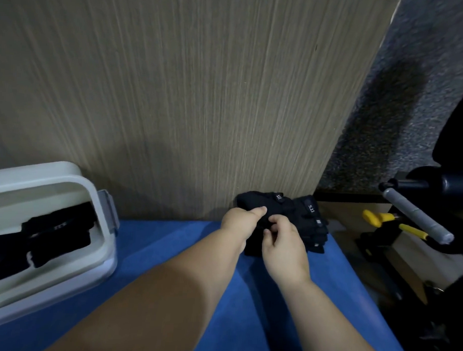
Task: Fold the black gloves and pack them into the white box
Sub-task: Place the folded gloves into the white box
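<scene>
A small pile of black gloves [297,217] with white lettering lies at the far right of the blue surface [170,241], against the wooden panel. My left hand [239,223] pinches the top glove with thumb and curled fingers. My right hand [283,245] grips the same glove from the near side, fingers curled into the fabric. The white box [102,239] stands open at the left, with several folded black gloves [55,234] inside it.
An upright wood-grain panel [188,95] backs the blue surface. To the right, beyond the edge, stand a grey bar [417,221], yellow-handled tools [378,218] and dark equipment on a lower shelf. Grey carpet [412,76] shows at the upper right.
</scene>
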`<state>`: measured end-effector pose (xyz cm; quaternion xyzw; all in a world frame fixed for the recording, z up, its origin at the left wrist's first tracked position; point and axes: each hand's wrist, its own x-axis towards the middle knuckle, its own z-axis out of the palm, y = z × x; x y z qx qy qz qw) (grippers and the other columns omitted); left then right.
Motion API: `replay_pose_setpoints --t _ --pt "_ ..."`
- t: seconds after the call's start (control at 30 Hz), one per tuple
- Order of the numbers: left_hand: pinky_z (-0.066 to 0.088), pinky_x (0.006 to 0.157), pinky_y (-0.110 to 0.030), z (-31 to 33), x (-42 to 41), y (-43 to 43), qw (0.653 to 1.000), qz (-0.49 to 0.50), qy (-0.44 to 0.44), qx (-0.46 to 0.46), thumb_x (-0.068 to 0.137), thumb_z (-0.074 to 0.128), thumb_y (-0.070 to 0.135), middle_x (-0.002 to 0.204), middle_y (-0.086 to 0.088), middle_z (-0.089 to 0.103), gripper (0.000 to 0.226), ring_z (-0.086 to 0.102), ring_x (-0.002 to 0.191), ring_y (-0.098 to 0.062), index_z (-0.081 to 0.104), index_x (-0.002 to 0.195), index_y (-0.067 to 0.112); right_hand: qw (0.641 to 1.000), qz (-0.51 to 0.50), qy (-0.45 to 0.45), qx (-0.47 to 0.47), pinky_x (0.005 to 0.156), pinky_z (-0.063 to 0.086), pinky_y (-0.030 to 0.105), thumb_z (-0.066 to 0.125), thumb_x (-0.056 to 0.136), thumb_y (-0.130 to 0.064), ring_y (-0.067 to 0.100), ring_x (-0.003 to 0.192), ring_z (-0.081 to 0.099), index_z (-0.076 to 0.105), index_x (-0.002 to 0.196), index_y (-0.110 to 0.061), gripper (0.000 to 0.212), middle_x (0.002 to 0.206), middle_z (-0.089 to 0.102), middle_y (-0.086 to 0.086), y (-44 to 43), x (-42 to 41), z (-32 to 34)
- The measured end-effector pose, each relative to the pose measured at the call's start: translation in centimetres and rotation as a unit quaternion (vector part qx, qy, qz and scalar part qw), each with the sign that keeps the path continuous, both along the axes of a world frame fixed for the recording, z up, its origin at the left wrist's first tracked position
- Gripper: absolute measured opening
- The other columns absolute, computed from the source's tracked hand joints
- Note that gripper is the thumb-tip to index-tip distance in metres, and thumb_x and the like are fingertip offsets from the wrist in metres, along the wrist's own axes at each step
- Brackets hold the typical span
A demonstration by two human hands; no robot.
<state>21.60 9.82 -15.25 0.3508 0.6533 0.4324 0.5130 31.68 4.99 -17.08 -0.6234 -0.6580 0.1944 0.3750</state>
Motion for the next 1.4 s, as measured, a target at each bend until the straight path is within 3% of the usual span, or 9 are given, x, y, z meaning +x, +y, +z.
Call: replay_pose_setpoints --t 0.23,0.4,0.53,0.73,0.8,0.9,1.03,1.17,1.4 --pt "0.048 0.070 -0.028 1.1 -0.1 -1.0 0.988 0.026 -0.131 0.078 0.087 0.064 0.024 0.103 -0.007 0.064 0.020 0.060 0.093 -0.021 0.057 0.104 0.016 0.994 -0.030 0.058 0.086 0.078 0.043 0.026 0.055 0.092 -0.017 0.006 0.092 0.053 0.057 0.109 -0.024 0.019 0.100 0.056 -0.009 -0.5 0.4 0.0" --pt "0.054 0.085 -0.038 2.5 -2.4 -2.2 0.975 0.044 -0.186 0.113 0.087 0.060 0.010 0.102 -0.011 0.067 0.014 0.063 0.088 -0.022 0.055 0.099 0.015 0.972 -0.067 0.121 0.191 0.073 0.040 0.024 0.060 0.088 -0.018 0.008 0.086 0.053 0.055 0.096 -0.023 0.011 0.092 0.058 -0.006 -1.2 -0.3 1.2" --pt "0.056 0.071 -0.032 3.3 -5.8 -4.5 0.972 0.031 -0.203 0.110 0.087 0.057 0.004 0.087 -0.009 0.064 0.009 0.061 0.078 -0.020 0.055 0.092 0.011 0.961 -0.060 0.169 0.212 0.076 0.042 0.025 0.056 0.084 -0.033 0.014 0.086 0.055 0.052 0.095 -0.023 0.015 0.092 0.058 -0.001 -1.3 -1.6 2.9" --pt "0.052 0.067 -0.030 2.6 -11.4 -8.7 0.980 -0.065 -0.180 0.060 0.088 0.053 0.005 0.085 -0.006 0.067 0.013 0.063 0.082 -0.018 0.061 0.094 0.013 0.976 0.058 0.208 0.039 0.095 0.041 0.026 0.067 0.087 -0.029 0.005 0.107 0.052 0.058 0.110 -0.036 0.026 0.117 0.054 -0.009 -1.7 -5.2 4.3" --pt "0.051 0.067 -0.030 2.1 -13.3 -10.0 0.977 -0.095 -0.185 0.049 0.084 0.055 0.007 0.084 -0.006 0.067 0.013 0.063 0.081 -0.018 0.062 0.093 0.013 0.960 0.127 0.248 -0.038 0.101 0.042 0.028 0.067 0.087 -0.027 0.001 0.109 0.052 0.061 0.111 -0.041 0.029 0.117 0.056 -0.011 -2.3 -6.5 4.4" --pt "0.048 0.070 -0.032 1.8 -16.0 -11.8 0.973 -0.118 -0.194 0.043 0.068 0.059 0.013 0.088 -0.011 0.062 0.024 0.061 0.080 -0.021 0.062 0.092 0.014 0.908 0.223 0.325 -0.142 0.091 0.048 0.018 0.062 0.090 -0.013 -0.003 0.105 0.058 0.061 0.118 -0.032 0.034 0.122 0.060 -0.007 -3.4 -8.9 4.4" --pt "0.045 0.068 -0.031 1.9 -19.2 -13.7 0.976 -0.082 -0.200 0.034 0.066 0.060 0.013 0.090 -0.014 0.060 0.031 0.059 0.076 -0.023 0.061 0.097 0.013 0.863 0.242 0.376 -0.235 0.084 0.053 0.026 0.060 0.090 -0.007 0.017 0.100 0.064 0.061 0.120 -0.017 0.031 0.116 0.065 0.006 -4.4 -12.4 3.9" --pt "0.049 0.071 -0.032 1.7 -22.4 -15.2 0.979 0.011 -0.202 0.029 0.084 0.053 0.007 0.101 -0.019 0.063 0.029 0.060 0.085 -0.029 0.062 0.111 0.007 0.818 0.245 0.415 -0.314 0.068 0.055 0.029 0.063 0.088 -0.010 0.024 0.085 0.065 0.062 0.115 -0.004 0.028 0.098 0.069 0.015 -5.1 -16.2 3.0" --pt "0.056 0.073 -0.039 1.6 -27.3 -18.1 0.974 0.109 -0.194 0.049 0.092 0.053 0.008 0.096 -0.022 0.070 0.020 0.068 0.080 -0.032 0.063 0.105 -0.003 0.836 0.230 0.380 -0.324 0.078 0.051 0.039 0.069 0.085 -0.010 0.031 0.084 0.064 0.064 0.112 0.004 0.031 0.101 0.070 0.023 -6.0 -23.3 1.7"
